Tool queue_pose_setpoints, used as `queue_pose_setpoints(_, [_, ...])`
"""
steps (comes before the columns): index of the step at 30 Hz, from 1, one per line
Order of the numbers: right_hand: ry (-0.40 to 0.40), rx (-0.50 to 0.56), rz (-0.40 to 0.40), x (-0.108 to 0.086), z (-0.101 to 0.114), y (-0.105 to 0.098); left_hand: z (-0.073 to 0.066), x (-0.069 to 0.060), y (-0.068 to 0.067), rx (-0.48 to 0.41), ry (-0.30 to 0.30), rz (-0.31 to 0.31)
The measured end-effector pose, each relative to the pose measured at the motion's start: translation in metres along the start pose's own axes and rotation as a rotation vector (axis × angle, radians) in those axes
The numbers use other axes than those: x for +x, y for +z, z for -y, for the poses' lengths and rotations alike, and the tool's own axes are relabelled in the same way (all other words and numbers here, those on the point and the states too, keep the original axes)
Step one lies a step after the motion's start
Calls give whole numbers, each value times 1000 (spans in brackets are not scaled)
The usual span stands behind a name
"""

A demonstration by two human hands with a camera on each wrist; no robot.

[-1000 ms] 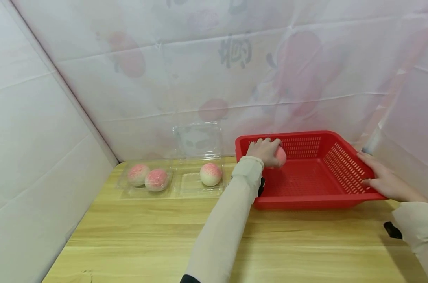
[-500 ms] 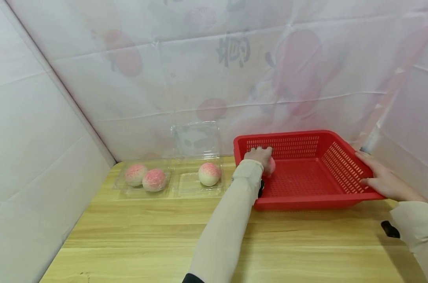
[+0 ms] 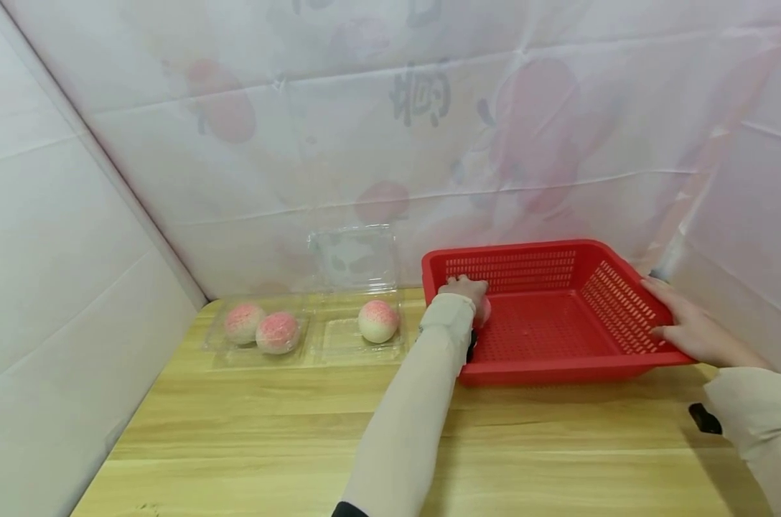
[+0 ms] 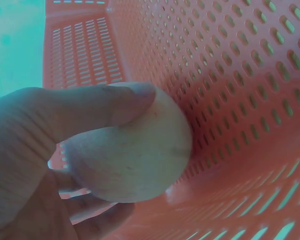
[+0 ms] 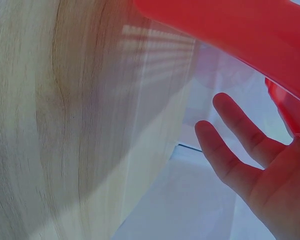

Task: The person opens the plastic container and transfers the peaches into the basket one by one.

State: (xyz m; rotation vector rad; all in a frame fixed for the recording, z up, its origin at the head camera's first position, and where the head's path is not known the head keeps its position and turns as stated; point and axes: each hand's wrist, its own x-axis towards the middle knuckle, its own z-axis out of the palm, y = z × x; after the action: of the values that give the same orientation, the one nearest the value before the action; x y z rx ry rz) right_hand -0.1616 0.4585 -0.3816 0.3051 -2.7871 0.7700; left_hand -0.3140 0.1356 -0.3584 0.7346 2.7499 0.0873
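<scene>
My left hand [image 3: 466, 289] is inside the left end of the red plastic basket [image 3: 552, 372]. It holds a pink and cream peach [image 4: 140, 160], with the thumb across its upper side and the fingers beneath. The basket's slotted wall and floor lie around that peach in the left wrist view. At the basket's right end, my right hand [image 3: 690, 327] grips the rim, thumb on the inner side. Two straight fingers [image 5: 221, 155] of that hand extend below the rim in the right wrist view; its other fingers are hidden there.
Left of the basket, one peach [image 3: 378, 321] sits in a clear plastic box with its lid [image 3: 354, 258] raised. Two more peaches, a rear one [image 3: 244, 323] and a front one [image 3: 278, 332], lie in a second clear box. White printed sheeting [image 3: 300, 165] walls the wooden table [image 3: 255, 438].
My left hand has lowered the peach into the basket, moving slightly left toward the near-left end. The right hand keeps its place on the rim. The view has shifted slightly.
</scene>
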Motion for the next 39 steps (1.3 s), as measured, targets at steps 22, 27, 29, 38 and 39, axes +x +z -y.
queue_pose_setpoints(22, [18, 1, 5, 1, -1, 1, -5, -32, -15, -95, 62, -35])
queue_pose_setpoints(27, [45, -21, 20, 1, 2, 0, -7, -48, -24, -82, 90, -80])
queue_pose_setpoints(29, [58, -26, 29, 1, 4, -1, -8, -49, -27, -57, 89, -96])
queue_pose_setpoints(38, [83, -43, 38, 0, 9, -3, -2, -48, -42, -13, 104, -113])
queue_pose_setpoints(39, [82, -43, 33, 0, 9, -3, 0, -48, -43, -12, 110, -121])
